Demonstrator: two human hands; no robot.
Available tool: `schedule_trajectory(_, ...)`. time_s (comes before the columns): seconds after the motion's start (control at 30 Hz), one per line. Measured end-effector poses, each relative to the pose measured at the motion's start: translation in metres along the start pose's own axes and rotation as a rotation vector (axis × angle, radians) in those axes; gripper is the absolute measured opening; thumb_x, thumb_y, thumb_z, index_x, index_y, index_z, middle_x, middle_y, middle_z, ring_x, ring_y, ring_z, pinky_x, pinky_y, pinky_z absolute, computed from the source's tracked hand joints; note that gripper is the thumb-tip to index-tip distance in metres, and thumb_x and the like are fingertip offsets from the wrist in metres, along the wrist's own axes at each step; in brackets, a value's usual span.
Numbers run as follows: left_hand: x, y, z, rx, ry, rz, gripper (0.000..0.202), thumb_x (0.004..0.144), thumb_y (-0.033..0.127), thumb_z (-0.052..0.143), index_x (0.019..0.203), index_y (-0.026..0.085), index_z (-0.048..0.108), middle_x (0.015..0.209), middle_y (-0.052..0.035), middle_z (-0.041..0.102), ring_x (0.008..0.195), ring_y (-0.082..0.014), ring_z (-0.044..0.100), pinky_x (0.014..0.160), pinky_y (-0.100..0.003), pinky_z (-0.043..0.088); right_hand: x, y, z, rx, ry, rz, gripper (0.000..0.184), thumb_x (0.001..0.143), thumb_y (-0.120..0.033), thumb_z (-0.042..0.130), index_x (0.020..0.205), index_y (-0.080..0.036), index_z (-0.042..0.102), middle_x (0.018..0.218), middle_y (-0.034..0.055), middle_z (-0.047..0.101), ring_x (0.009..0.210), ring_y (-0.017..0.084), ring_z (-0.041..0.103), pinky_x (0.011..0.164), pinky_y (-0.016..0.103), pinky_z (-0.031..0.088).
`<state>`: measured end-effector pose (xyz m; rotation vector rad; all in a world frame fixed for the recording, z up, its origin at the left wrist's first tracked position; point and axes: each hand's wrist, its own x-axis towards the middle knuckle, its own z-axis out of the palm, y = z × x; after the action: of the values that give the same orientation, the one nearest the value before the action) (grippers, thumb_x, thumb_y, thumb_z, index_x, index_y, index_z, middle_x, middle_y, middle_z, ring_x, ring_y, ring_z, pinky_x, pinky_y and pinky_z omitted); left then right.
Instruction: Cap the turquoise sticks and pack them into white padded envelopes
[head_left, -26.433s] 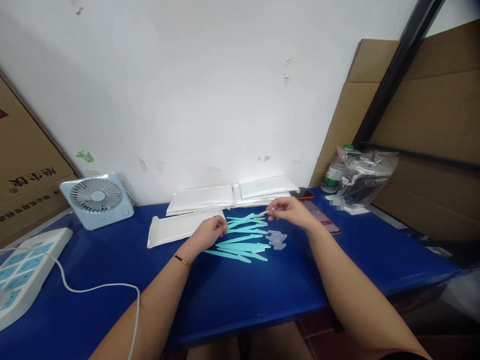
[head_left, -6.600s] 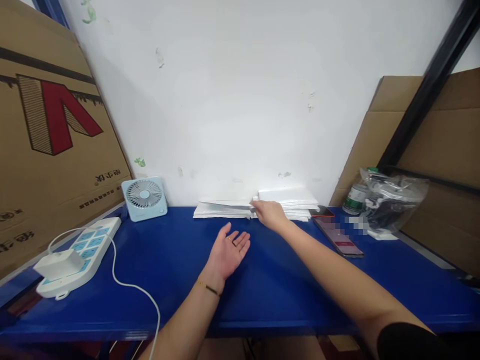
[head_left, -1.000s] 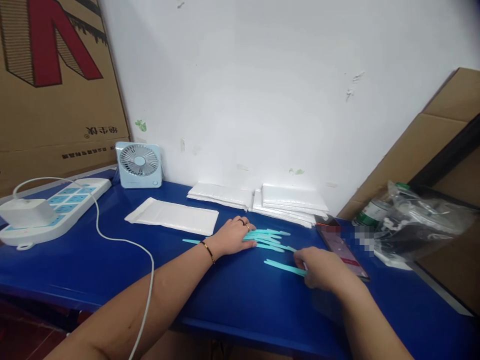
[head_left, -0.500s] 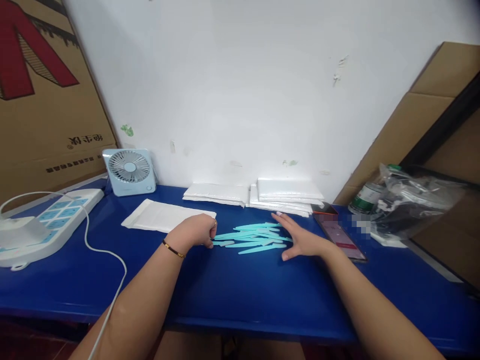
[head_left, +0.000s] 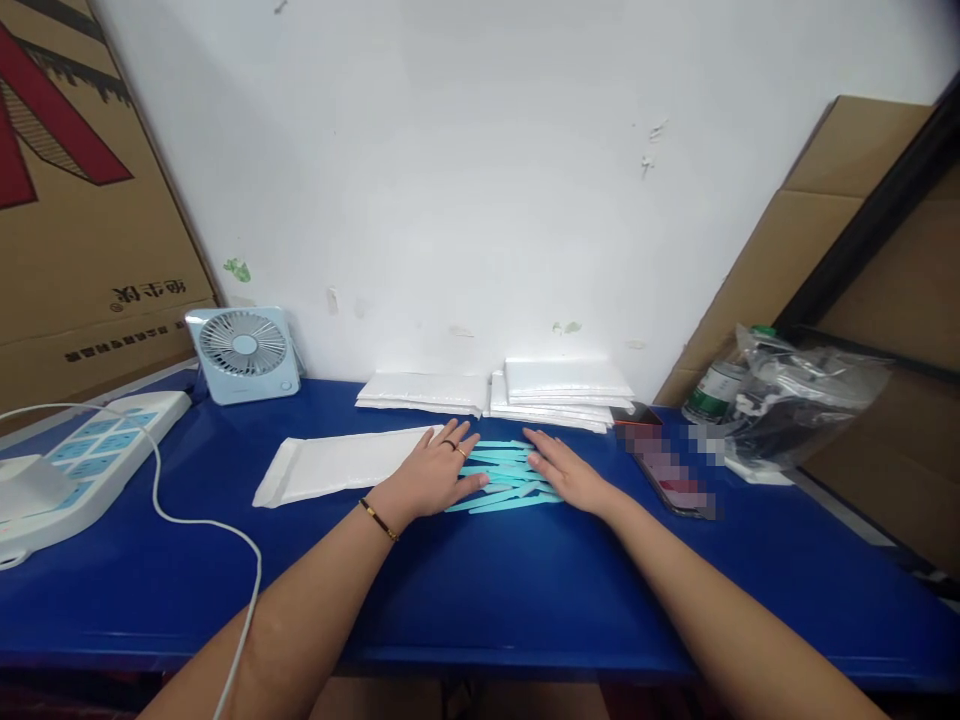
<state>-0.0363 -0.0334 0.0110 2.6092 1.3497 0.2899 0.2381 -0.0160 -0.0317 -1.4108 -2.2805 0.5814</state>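
Several thin turquoise plastic sticks (head_left: 501, 476) lie in a loose pile on the blue table (head_left: 487, 590). My left hand (head_left: 437, 477) lies flat with fingers spread on the pile's left side. My right hand (head_left: 564, 477) lies flat and open on its right side. Both palms face down and neither hand grips a stick. A white padded envelope (head_left: 341, 464) lies just left of my left hand.
Stacks of white envelopes (head_left: 495, 391) sit against the wall. A small blue fan (head_left: 242, 354) and a power strip (head_left: 71, 470) with a white cable (head_left: 225, 540) are at the left. A phone (head_left: 664, 462), a bottle (head_left: 712, 387) and a plastic bag (head_left: 795, 395) are at the right.
Both hands have closed in on the pile. My left hand opened from a loose fist and now lies flat; my right hand slid left onto the sticks, which sit more bunched together.
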Motion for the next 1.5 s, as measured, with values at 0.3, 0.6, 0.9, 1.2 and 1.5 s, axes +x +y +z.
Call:
schedule_trajectory(0.3,-0.005,-0.078,-0.008,0.042,-0.325,-0.285,0.064,0.088,0.053,0.025,0.145,0.027,0.013,0.153,-0.0061,0.004,0.139,-0.0313,0.000,0.107,-0.054,0.012,-0.008,-0.036,0.009,-0.166,-0.164,-0.111,0.073,0.086,-0.065,0.029,0.146,-0.027,0.016,0.153,0.0019,0.014,0.140,0.024,0.007,0.114,0.041,0.008)
schedule_trajectory(0.6,0.003,-0.058,-0.027,-0.106,0.085,-0.220,0.046,0.082,0.044,0.044,0.119,0.020,0.055,0.126,-0.0080,0.055,0.118,-0.0229,0.047,0.099,-0.034,0.037,0.006,-0.032,-0.017,-0.037,0.145,-0.070,0.042,0.090,-0.049,0.037,0.111,-0.021,0.061,0.118,0.0099,0.057,0.112,0.023,0.050,0.097,0.037,0.036)
schedule_trajectory(0.9,0.054,-0.014,0.003,-0.169,-0.166,-0.101,0.014,0.071,0.028,0.056,0.078,0.020,0.065,0.079,-0.0007,0.068,0.072,-0.0150,0.061,0.057,-0.022,0.041,0.042,-0.023,-0.010,0.067,-0.089,-0.040,0.020,0.071,-0.034,0.063,0.072,-0.015,0.068,0.084,0.0038,0.060,0.074,0.015,0.054,0.064,0.024,0.041)
schedule_trajectory(1.2,0.058,-0.021,0.019,-0.235,-0.032,-0.115,0.017,0.076,0.036,0.056,0.077,0.022,0.066,0.074,0.0012,0.067,0.069,-0.0133,0.060,0.054,-0.022,0.036,0.034,-0.014,-0.016,0.194,-0.087,-0.002,0.022,0.072,-0.036,0.061,0.073,-0.014,0.067,0.078,0.0025,0.058,0.071,0.014,0.052,0.062,0.024,0.039)
schedule_trajectory(1.5,0.059,-0.039,0.019,-0.289,-0.011,-0.155,0.020,0.075,0.038,0.057,0.078,0.021,0.066,0.076,0.0000,0.067,0.069,-0.0146,0.059,0.056,-0.022,0.039,0.032,0.020,-0.027,0.226,-0.055,0.081,0.029,0.069,-0.043,0.065,0.072,-0.015,0.067,0.069,0.0020,0.061,0.066,0.014,0.053,0.058,0.024,0.038)
